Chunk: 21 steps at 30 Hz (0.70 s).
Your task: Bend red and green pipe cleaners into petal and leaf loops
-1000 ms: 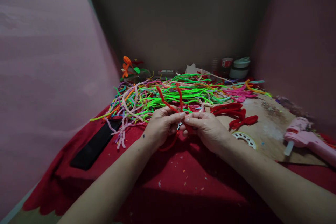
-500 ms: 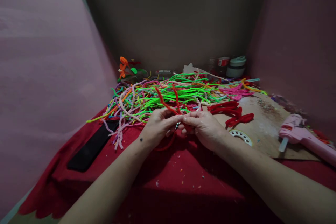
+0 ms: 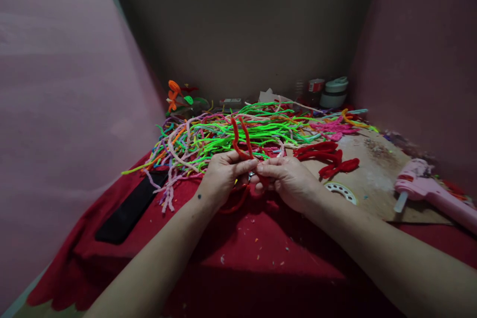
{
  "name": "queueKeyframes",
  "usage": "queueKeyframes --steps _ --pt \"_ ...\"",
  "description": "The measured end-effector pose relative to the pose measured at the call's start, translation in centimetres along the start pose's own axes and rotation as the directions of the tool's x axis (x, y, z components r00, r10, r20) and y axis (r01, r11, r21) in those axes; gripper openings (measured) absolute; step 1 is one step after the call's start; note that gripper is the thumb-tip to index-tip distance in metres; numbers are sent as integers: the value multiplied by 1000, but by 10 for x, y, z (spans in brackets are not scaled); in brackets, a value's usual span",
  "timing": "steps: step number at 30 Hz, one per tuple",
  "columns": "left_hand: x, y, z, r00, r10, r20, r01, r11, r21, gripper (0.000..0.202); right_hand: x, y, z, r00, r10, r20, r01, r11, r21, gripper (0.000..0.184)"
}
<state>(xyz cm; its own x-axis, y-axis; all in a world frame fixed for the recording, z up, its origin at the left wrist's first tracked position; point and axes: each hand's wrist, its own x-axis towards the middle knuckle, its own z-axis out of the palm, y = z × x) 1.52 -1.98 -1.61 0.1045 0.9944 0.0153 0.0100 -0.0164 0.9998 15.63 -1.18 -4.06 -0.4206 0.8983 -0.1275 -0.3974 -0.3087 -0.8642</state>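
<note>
Red chenille stems (image 3: 236, 134), pinched between left hand (image 3: 222, 174) and right hand (image 3: 290, 177) at mid-frame, look only partway worked from where I watch, upper ends loose, with folded red stems (image 3: 345, 166) lying right of centre.

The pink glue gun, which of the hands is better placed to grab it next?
Probably the right hand: the pink glue gun lies out on that side, while the left hand is farther away. Both are busy with red fuzzy stems, though.
</note>
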Motion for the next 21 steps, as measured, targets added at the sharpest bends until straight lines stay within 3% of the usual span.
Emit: queueKeyframes --steps 4,7,9,11,13,15,17,18,20,21 --pt "-1 0 0 1000 -19 25 17 997 72 24 1 1 -2 999 -44 13 44 999 -10 8" --pt "-3 1 2 999 16 -34 -11 992 129 24 2 0 -2 999 -48 -11 48 999 -13 8" --pt "-4 0 2 992 107 -60 -97 983 159 20 2 -1 -2 999 -40 -28 39 999 -16 8" --pt "-3 -2 0 960 278 -35 -261 931 254 14 2 -3 -3 999 -34 -37 33 999 -26 9" --pt "-1 -5 -6 864 499 62 -473 765 437 9 1 -4 -3 999 -24 -48 23 999 -37 9" --pt "2 -8 -13 711 672 209 -628 473 618 14 1 -5 -4 998 -21 -56 18 999 -50 9" --pt "5 -10 -20 563 749 349 -679 179 712 20 0 -5 -4 998 -33 -44 31 998 -63 7" --pt "7 -10 -23 509 758 408 -677 61 733 22 0 -5 -4 999 -41 -30 39 996 -75 6" --pt "7 -9 -26 446 744 498 -659 -103 745 21 0 -5 -4 998 -63 2 63 992 -110 7" --pt "6 -7 -27 436 726 532 -654 -151 741 19 -1 -5 -4 997 -73 18 75 987 -139 9"
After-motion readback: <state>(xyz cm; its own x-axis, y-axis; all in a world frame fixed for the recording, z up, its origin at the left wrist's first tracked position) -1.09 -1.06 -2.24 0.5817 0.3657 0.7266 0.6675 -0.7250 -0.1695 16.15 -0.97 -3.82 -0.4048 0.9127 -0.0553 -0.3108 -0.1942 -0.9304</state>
